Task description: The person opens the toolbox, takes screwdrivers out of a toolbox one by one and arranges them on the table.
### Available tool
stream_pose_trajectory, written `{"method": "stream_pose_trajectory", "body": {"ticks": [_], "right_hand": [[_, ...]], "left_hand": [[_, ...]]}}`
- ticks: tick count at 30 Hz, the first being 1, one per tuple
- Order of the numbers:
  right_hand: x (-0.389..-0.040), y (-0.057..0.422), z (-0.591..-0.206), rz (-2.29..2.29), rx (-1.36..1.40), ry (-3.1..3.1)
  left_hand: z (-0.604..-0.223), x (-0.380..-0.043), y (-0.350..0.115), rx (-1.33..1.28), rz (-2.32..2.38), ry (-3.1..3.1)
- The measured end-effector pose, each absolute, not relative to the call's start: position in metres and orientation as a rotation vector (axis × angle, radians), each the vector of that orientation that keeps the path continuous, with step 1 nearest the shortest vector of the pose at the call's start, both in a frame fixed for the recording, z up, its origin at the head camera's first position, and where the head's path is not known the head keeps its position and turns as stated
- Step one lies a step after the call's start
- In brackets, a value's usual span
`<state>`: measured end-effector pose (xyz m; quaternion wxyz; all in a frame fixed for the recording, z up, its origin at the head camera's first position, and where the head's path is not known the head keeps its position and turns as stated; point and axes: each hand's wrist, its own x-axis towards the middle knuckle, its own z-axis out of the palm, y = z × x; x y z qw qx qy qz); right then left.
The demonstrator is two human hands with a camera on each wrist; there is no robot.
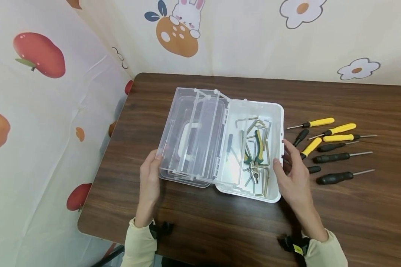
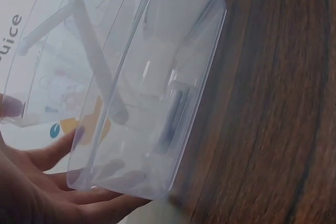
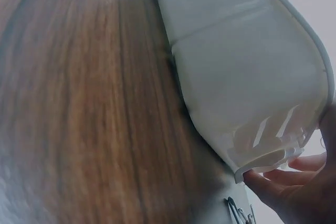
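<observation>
A white plastic toolbox (image 1: 277, 111) lies open, its clear lid (image 1: 200, 133) swung out to the left. My left hand (image 1: 150, 181) grips the lid's outer left edge, thumb on one side and fingers behind the clear plastic in the left wrist view. At the right wall, my right hand (image 1: 294, 178) holds the box with the thumb over the rim and fingers outside, by the latch (image 3: 273, 161). Inside are green-and-yellow pliers (image 1: 255, 163) and several loose hex keys (image 1: 266, 148), partly seen through a clear flap.
Several yellow-handled screwdrivers (image 1: 342, 128) and black-handled screwdrivers (image 1: 332, 157) lie right of the box, close to my right hand. The brown wooden table (image 1: 127, 148) meets a patterned curtain (image 1: 247, 44) at the back and left.
</observation>
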<state>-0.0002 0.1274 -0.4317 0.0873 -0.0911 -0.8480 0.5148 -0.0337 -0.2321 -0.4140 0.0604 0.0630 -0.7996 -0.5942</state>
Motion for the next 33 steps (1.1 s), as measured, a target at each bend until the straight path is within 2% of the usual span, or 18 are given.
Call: {"method": "stream_pose_trajectory", "body": {"ticks": [9,22,33], "right_hand": [[0.000,0.124,-0.437,1.634,-0.294,-2.473],[0.000,0.107,-0.454,1.802,-0.301,-2.284],[-0.002,0.109,-0.458,1.888,-0.240,-2.200]], "left_hand": [[-0.395,-0.035,-0.230,0.160,-1.683,-2.442],[-0.342,-0.027,-0.229,0.082,-1.583,-2.483],[-0.315,-0.015,-0.214,0.156,-1.434,-2.578]]}}
